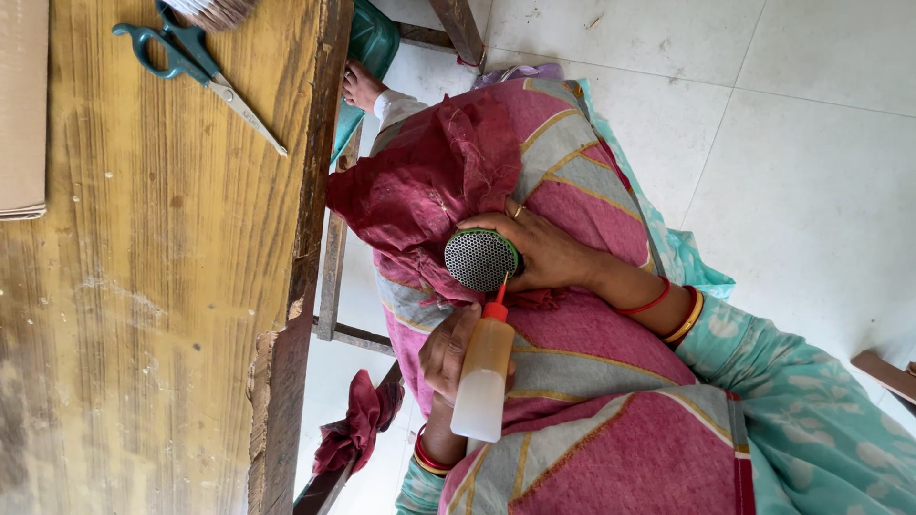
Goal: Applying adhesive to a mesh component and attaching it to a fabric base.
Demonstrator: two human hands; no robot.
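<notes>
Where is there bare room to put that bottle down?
The wooden tabletop is bare below the scissors and cardboard. The floor tiles are open too. The lap is crowded: maroon cloth, right hand on a mesh disc, left hand holding the bottle.

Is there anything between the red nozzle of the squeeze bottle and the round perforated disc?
Nothing visible stands between them. The left hand holds the squeeze bottle, and its red nozzle points straight at the rim of the perforated disc, held by the right hand. The red cloth lies behind the disc.
</notes>
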